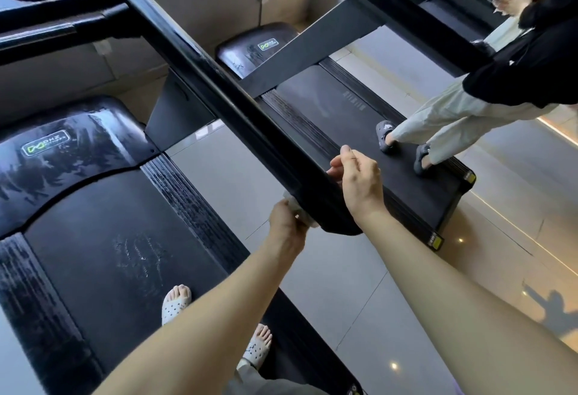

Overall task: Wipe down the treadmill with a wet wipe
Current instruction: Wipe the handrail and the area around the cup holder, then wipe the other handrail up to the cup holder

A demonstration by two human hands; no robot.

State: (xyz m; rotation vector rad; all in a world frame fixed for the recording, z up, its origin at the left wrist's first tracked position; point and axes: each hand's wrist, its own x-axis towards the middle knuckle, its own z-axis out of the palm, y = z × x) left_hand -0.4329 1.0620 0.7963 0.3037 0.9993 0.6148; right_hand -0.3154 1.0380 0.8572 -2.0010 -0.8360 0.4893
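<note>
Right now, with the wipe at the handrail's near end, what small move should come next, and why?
Probably slide the left hand and its wet wipe up along the handrail. The wipe sits at the rail's near end, the long bar stretches beyond it, and the right hand rests on that end.

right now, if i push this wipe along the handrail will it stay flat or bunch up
Likely floppy: the wipe sits crumpled under the left hand, so expect bunching. It probably weighs almost nothing and should slide easily along the smooth, glossy handrail.
</note>
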